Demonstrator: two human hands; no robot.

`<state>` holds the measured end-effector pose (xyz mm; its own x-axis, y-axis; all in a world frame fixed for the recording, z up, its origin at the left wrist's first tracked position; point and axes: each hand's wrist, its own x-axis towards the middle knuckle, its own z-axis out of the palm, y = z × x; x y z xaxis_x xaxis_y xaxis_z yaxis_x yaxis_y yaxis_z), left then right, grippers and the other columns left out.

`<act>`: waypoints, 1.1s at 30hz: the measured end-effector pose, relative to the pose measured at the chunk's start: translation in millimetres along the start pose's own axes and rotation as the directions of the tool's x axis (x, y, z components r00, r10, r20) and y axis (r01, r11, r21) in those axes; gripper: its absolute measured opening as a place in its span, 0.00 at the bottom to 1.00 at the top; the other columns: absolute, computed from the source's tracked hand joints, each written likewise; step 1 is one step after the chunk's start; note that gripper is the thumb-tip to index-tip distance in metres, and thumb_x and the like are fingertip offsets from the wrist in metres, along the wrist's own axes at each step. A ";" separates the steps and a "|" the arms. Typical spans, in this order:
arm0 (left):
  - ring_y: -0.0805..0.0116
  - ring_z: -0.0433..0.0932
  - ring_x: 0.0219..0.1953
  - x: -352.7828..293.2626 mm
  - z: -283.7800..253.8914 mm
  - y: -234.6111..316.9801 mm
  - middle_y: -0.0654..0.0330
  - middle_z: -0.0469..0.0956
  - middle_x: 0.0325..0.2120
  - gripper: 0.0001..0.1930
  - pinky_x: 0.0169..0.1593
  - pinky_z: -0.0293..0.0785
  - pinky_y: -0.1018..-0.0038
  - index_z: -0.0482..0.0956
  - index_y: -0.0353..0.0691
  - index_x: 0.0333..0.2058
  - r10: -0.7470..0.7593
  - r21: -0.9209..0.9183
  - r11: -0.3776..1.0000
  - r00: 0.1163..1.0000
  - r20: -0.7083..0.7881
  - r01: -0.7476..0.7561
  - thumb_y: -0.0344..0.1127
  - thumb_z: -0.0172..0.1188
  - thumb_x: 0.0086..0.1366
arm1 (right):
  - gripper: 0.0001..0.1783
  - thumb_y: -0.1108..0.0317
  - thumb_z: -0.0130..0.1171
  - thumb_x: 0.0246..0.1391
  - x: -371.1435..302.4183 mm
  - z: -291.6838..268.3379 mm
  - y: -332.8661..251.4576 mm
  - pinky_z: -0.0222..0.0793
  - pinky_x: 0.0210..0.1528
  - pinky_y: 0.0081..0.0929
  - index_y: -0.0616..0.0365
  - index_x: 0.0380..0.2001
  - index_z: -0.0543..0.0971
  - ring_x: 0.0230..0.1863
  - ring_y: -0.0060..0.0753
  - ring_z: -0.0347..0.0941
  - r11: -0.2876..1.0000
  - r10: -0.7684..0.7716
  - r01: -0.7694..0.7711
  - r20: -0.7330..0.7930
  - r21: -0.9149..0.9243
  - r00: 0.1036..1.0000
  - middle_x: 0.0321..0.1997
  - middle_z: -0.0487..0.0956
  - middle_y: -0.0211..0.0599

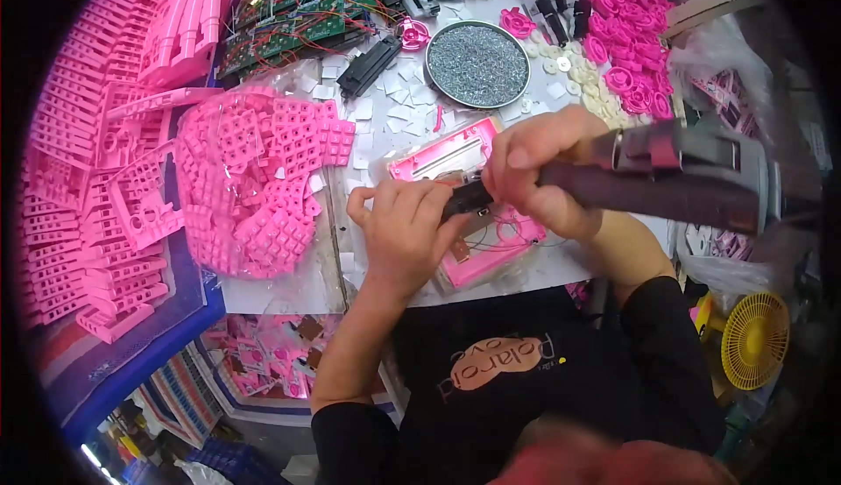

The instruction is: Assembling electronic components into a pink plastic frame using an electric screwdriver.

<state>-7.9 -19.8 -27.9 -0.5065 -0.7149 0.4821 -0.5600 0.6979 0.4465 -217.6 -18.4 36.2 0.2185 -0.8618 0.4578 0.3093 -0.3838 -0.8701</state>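
Powered screwdriver point(666, 178) gripped in right hand point(534, 174), bit down on pink housing point(477, 213) at the table's near edge, left hand point(407, 222) closed pinning a black part on it; I'd keep the driver plumb and the housing flat to avoid cam-out.

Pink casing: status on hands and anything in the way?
Left hand steadies pink casing. Right hand grips electric screwdriver, tip at black part. Screw dish behind; white squares scattered around.
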 end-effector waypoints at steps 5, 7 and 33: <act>0.68 0.75 0.37 -7.4 -2.3 3.1 0.69 0.79 0.36 0.23 0.48 0.55 0.61 0.80 0.46 0.42 0.022 -0.025 0.999 0.999 -0.036 -0.023 0.45 0.75 0.48 | 0.17 0.63 0.68 0.58 -0.2 8.8 -3.8 0.70 0.30 0.31 0.52 0.47 0.74 0.23 0.29 0.69 0.998 0.060 -0.060 0.035 -0.009 0.998 0.20 0.71 0.28; 0.68 0.75 0.36 -9.6 -2.3 2.3 0.69 0.79 0.36 0.24 0.47 0.55 0.61 0.80 0.45 0.42 0.015 -0.030 0.999 0.999 -0.033 -0.016 0.46 0.75 0.48 | 0.17 0.62 0.68 0.59 -1.3 12.0 -0.9 0.70 0.29 0.31 0.52 0.46 0.74 0.23 0.30 0.69 0.997 0.071 -0.071 0.034 -0.001 0.997 0.19 0.71 0.28; 0.67 0.74 0.36 -24.0 15.9 -5.6 0.65 0.79 0.36 0.21 0.47 0.54 0.61 0.81 0.42 0.40 0.041 -0.105 0.993 0.991 -0.125 -0.055 0.41 0.74 0.47 | 0.10 0.71 0.66 0.56 12.8 19.2 22.3 0.72 0.21 0.30 0.64 0.31 0.75 0.15 0.35 0.71 0.964 -0.208 0.239 0.229 -0.114 0.951 0.17 0.74 0.35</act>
<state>-3.0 -7.3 -54.0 -0.4430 -0.6744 0.5908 -0.4593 0.7366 0.4964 -190.2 -31.6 26.1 0.3550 -0.6637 0.6584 0.2449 -0.6136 -0.7507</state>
